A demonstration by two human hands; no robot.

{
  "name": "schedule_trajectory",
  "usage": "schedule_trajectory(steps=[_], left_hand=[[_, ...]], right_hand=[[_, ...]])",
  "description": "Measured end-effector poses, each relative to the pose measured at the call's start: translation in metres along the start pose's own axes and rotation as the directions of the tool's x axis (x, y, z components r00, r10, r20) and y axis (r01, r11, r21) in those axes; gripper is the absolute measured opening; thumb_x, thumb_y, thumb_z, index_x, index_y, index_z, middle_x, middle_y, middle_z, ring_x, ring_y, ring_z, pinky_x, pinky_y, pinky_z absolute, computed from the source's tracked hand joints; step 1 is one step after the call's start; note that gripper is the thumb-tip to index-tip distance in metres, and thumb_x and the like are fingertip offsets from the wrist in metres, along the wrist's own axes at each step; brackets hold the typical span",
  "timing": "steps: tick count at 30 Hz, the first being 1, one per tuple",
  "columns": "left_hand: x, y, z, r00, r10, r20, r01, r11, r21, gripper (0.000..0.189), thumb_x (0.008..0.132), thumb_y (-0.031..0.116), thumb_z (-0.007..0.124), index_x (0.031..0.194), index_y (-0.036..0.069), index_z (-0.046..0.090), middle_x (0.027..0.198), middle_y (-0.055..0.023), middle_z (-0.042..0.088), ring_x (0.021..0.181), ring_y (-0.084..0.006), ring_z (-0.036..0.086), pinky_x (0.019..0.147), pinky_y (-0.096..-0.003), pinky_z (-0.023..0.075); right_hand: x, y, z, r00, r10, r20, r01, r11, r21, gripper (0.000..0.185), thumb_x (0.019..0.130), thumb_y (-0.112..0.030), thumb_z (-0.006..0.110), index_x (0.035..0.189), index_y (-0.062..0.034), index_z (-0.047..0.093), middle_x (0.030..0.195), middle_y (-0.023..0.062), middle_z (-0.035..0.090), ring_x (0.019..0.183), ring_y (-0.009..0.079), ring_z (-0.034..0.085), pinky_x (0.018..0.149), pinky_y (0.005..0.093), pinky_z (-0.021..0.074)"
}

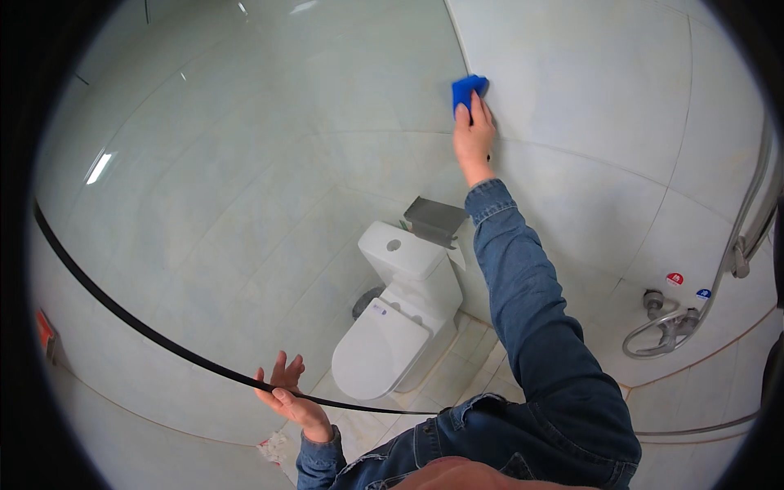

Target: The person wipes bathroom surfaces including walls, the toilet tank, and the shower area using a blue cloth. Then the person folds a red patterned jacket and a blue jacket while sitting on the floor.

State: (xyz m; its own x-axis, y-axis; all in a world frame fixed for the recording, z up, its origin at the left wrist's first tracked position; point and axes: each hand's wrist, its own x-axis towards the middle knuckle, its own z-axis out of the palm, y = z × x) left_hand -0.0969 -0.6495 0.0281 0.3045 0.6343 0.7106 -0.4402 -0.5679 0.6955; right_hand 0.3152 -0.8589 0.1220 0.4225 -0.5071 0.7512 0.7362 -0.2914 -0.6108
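My right hand point(474, 138) is stretched up and out, holding a folded blue cloth point(468, 98). The cloth lies against the seam point(458, 33) where a clear glass panel point(245, 184) meets the tiled wall. Lower down, my left hand point(291, 398) straddles the black edge strip point(153, 334) of the glass, thumb on one side and spread fingers on the other. Both arms are in denim sleeves.
A white toilet point(383, 355), lid down, stands below, with a grey paper holder point(435, 220) by its tank. On the right wall are a shower mixer point(667, 331) and a metal hose point(744, 202). An orange-red object point(45, 334) is at far left.
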Motion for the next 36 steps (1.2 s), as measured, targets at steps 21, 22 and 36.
schedule_trajectory(steps=[21, 22, 36], left_hand=[[0.001, 0.004, 0.003, 0.997, -0.012, -0.076, 0.017, 0.998, 0.053, 0.055, 0.096, 0.049, 0.031, 0.126, 0.002, 0.032, 0.104, -0.0248, 0.061, 0.078, -0.0300, 0.065, 0.073, -0.0376, 0.0508], [0.002, 0.005, 0.003, 0.997, -0.015, -0.081, 0.021, 0.997, 0.075, 0.055, 0.096, 0.049, 0.031, 0.124, 0.002, 0.032, 0.102, -0.0247, 0.062, 0.077, -0.0308, 0.065, 0.073, -0.0385, 0.0512], [0.004, 0.012, 0.011, 0.981, -0.030, -0.190, 0.058, 0.987, 0.147, 0.062, 0.094, 0.053, 0.034, 0.119, -0.004, 0.033, 0.096, -0.0270, 0.062, 0.070, -0.0315, 0.064, 0.069, -0.0374, 0.0526]], right_hand=[[-0.141, -0.039, -0.024, 0.998, -0.039, 0.053, 0.031, 0.989, 0.147, 0.044, 0.083, -0.017, 0.057, 0.124, -0.0037, 0.052, 0.129, 0.0233, 0.046, 0.114, 0.0403, 0.045, 0.095, 0.0492, 0.0346], [-0.145, -0.070, -0.029, 0.987, -0.123, 0.103, 0.108, 0.984, 0.140, 0.041, 0.081, -0.018, 0.058, 0.121, -0.0048, 0.054, 0.130, 0.0220, 0.045, 0.114, 0.0403, 0.044, 0.095, 0.0502, 0.0322], [-0.200, 0.042, -0.066, 0.966, -0.118, 0.229, 0.088, 0.987, 0.138, 0.039, 0.081, -0.007, 0.053, 0.119, -0.0063, 0.056, 0.124, 0.0192, 0.051, 0.114, 0.0388, 0.046, 0.098, 0.0521, 0.0330]])
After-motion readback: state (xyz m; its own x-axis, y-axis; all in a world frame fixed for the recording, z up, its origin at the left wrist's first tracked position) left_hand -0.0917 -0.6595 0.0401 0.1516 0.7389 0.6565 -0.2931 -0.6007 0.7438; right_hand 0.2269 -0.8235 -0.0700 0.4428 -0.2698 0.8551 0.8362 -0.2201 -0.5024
